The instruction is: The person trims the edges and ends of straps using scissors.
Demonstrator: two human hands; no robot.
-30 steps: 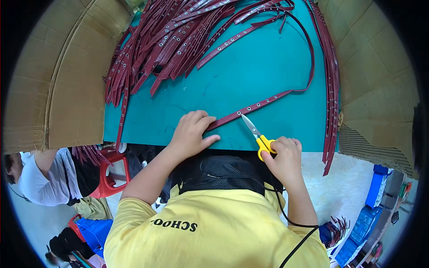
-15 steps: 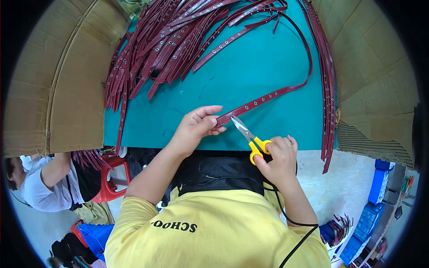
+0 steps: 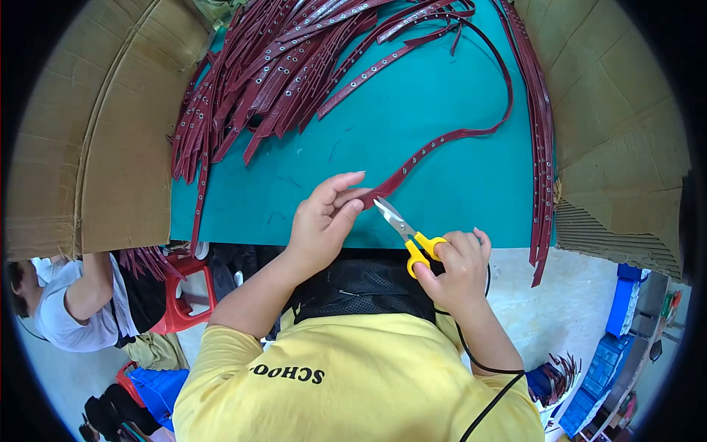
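Note:
Between its thumb and fingers, my left hand [image 3: 322, 219] pinches the end of a dark red strap [image 3: 422, 152] with metal eyelets. The strap curves away to the right and back up towards the pile. My right hand [image 3: 462, 269] has its fingers in the yellow handles of a pair of scissors [image 3: 401, 227]. The blades point up and left, a little apart, their tips at the strap just beside my left fingertips. Whether the tips touch the strap I cannot tell.
A heap of eyeleted red straps [image 3: 287, 66] covers the back left of the green table [image 3: 442, 199]. More straps [image 3: 541, 147] hang over its right side. Cardboard walls [image 3: 125, 132] flank both sides. At lower left a co-worker [image 3: 81, 302] is beside a red stool [image 3: 184, 295].
My left hand has turned slightly and the strap has bent into a looser curve. The scissors have shifted a little left and down, their blades now slightly apart.

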